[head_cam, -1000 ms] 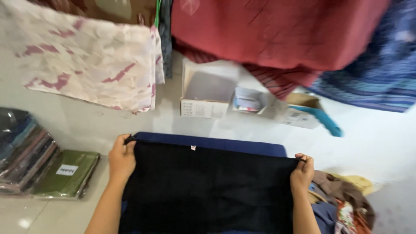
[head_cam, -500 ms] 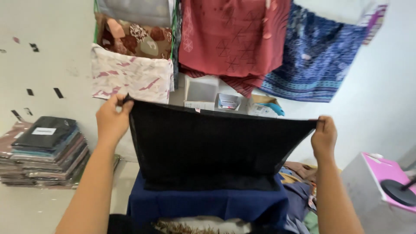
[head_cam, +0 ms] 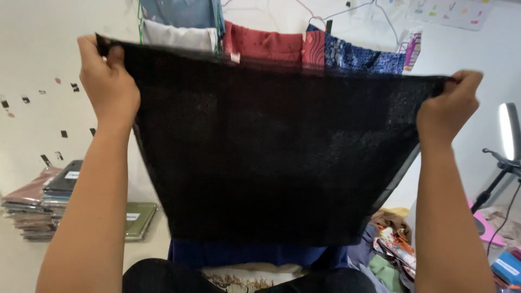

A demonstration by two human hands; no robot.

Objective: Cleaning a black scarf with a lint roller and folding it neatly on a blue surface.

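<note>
A thin black cloth point(head_cam: 271, 152) hangs stretched in front of me, held up high by its two top corners. My left hand point(head_cam: 108, 81) pinches the upper left corner and my right hand point(head_cam: 448, 106) pinches the upper right corner. The cloth is slightly see-through and hides most of what lies behind it. Below its bottom edge shows a dark blue cloth point(head_cam: 255, 254) draped over a surface.
Patterned cloths hang on a line behind: pale blue, white point(head_cam: 176, 37), red point(head_cam: 266, 43), blue point(head_cam: 363, 57). A stack of packaged fabrics point(head_cam: 40, 201) lies on the floor at left. Loose coloured cloths point(head_cam: 396, 249) pile at lower right beside a ring light on a stand point(head_cam: 507, 146).
Both hands have raised the black cloth from low over the blue cloth to high in front of my view, and the view has tilted upward.
</note>
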